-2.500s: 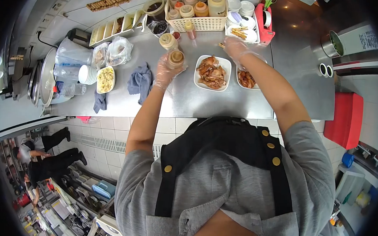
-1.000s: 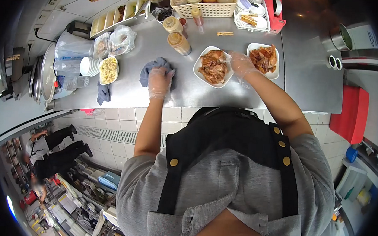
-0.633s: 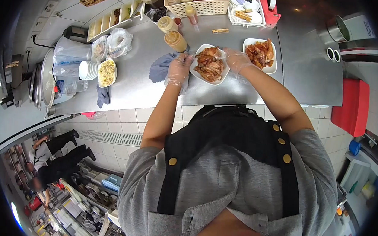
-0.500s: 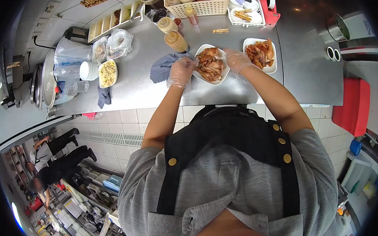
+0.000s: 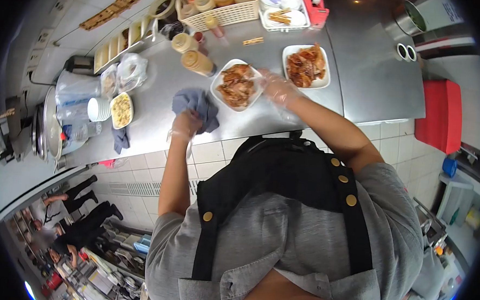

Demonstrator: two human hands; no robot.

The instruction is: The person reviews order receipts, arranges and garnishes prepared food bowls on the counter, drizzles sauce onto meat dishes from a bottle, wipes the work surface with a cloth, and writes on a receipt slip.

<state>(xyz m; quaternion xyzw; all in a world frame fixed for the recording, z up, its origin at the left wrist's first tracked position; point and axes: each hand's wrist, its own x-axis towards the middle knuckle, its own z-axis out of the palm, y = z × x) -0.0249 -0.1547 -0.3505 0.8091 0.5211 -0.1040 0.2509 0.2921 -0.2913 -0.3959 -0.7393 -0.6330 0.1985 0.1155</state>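
Note:
My left hand [image 5: 187,124], in a clear plastic glove, is closed on the lower edge of a crumpled blue-grey cloth [image 5: 194,105] on the steel counter. To the right of the cloth is a white dish [image 5: 219,96] heaped with browned, glazed chicken pieces [image 5: 237,84]. My right hand [image 5: 278,89], gloved the same way and a little blurred, grips the right rim of this dish with its fingertips. A second white dish [image 5: 327,81] of similar chicken [image 5: 306,65] stands just beyond my right hand.
Sauce bottles [image 5: 197,63] and a clothespin [image 5: 253,41] are behind the dish. A cream basket [image 5: 219,19] of bottles stands at the back. On the left are a bowl of yellowish food [image 5: 122,110] and stacked white cups [image 5: 98,110]. Two people [image 5: 65,217] are in the left background.
My left hand has left the dish's left rim and moved left and nearer my body, onto the cloth. My right hand stays at the dish. The whole view has shifted and tilted.

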